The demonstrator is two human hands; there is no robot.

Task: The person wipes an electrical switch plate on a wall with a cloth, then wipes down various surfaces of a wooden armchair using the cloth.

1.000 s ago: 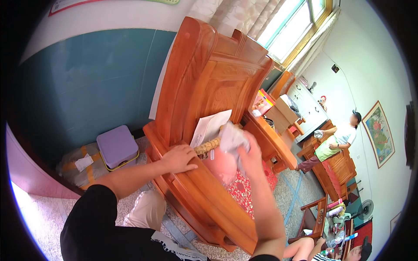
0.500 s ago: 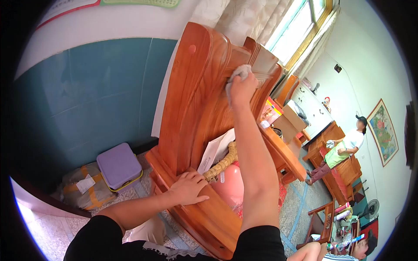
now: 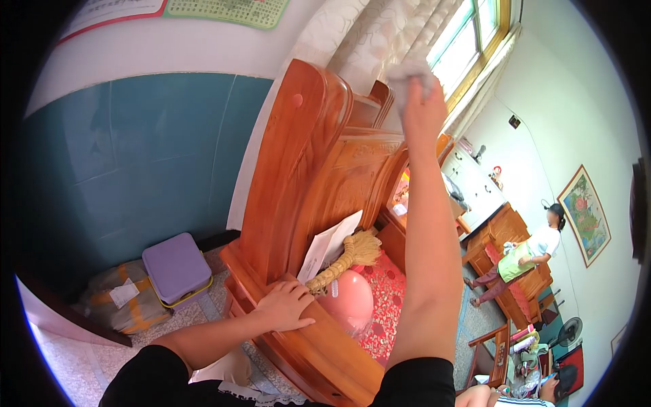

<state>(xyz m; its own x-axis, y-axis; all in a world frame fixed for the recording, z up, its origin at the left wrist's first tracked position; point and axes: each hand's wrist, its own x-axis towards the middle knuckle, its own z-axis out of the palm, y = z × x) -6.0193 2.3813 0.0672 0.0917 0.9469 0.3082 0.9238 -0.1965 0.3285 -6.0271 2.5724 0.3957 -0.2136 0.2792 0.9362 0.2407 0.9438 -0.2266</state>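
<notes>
My right hand (image 3: pixel 426 112) is raised above the carved backrest of a wooden bench (image 3: pixel 274 169), with its fingers closed round a greyish cloth (image 3: pixel 409 70). Hand and cloth are somewhat blurred and appear apart from the wood. My left hand (image 3: pixel 285 306) lies flat on the bench's armrest, fingers spread, holding nothing. Just beyond it are a straw hand broom (image 3: pixel 332 275), a white paper bag or folder (image 3: pixel 324 249) and a round, shiny pink object (image 3: pixel 350 298). They rest on a red floral seat cushion (image 3: pixel 388 302).
A purple lidded box (image 3: pixel 178 266) and a taped package (image 3: pixel 122 298) sit on the floor by the tiled wall. Curtains (image 3: pixel 369 41) hang behind the bench. Across the room a person in a green apron (image 3: pixel 519 261) stands near another bench. Another person (image 3: pixel 542 393) is at lower right.
My right hand has lifted the cloth off the backrest, up and to the right. My left hand stays on the armrest. The view has shifted, uncovering more of the broom and red cushion.
</notes>
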